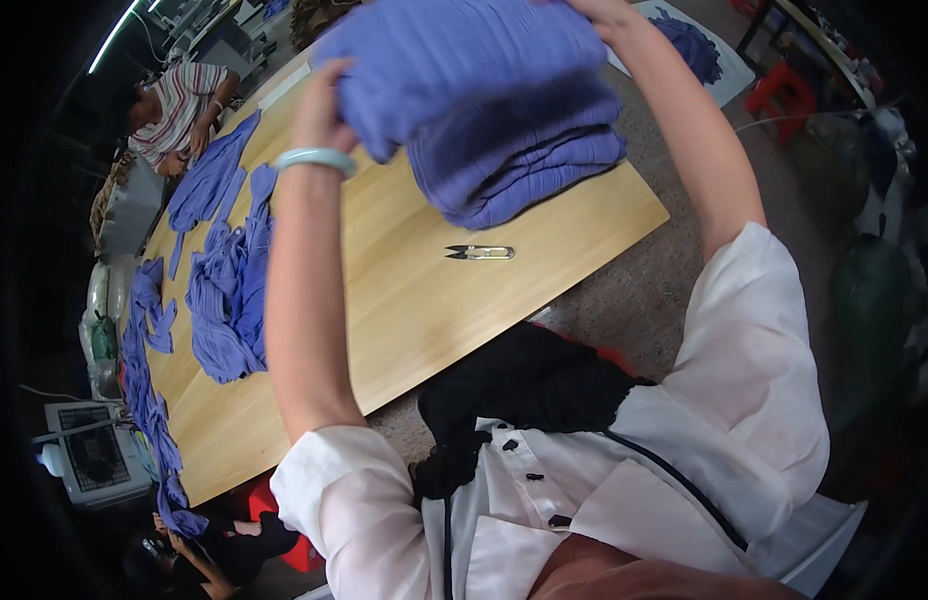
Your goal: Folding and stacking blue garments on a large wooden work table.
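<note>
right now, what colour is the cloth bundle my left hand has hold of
The cloth bundle is blue-violet, showing best in the head view.

This looks like a garment workshop: thread snips (479, 253) on a wooden worktable (414, 335) mid-frame, folded violet-blue fabric (474, 60) at top, loose cloth pieces (219, 315) left, a co-worker (181, 100) upper left.

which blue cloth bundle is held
The upper folded bundle, between the left hand and right hand; the lower bundle and loose heaps lie on the table.
</note>
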Motion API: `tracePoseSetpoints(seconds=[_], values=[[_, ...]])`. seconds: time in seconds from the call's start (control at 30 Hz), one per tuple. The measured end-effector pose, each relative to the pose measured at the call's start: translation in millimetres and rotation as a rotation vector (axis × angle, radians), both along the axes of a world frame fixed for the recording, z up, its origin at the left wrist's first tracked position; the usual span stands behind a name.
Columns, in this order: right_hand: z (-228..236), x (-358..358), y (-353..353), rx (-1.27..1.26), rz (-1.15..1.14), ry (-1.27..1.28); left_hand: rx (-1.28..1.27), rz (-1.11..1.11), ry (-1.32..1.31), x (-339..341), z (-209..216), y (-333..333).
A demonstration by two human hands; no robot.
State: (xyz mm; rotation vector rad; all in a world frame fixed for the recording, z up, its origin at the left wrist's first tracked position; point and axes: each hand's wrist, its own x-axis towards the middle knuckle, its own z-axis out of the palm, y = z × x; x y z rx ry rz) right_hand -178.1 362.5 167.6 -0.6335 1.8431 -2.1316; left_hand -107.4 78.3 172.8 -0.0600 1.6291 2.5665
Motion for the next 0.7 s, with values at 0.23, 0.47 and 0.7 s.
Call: tracePoseSetpoints(seconds=[0.23,0.47,0.7], values=[[-90.3,-6.1,35.8,1.149,-0.432,0.301,-1.158,0.072,0.353,-19.2,-141.4,50.8],[-63.7,30.9,-6.4,1.131,-0.145,0.519,-1.012,0.034,0.328,-1.5,-130.0,47.5],[-28.1,95.3,-27.8,0.841,-0.568,0.728,-1.303,0.337,0.363,61.9,-161.9,-98.9]])
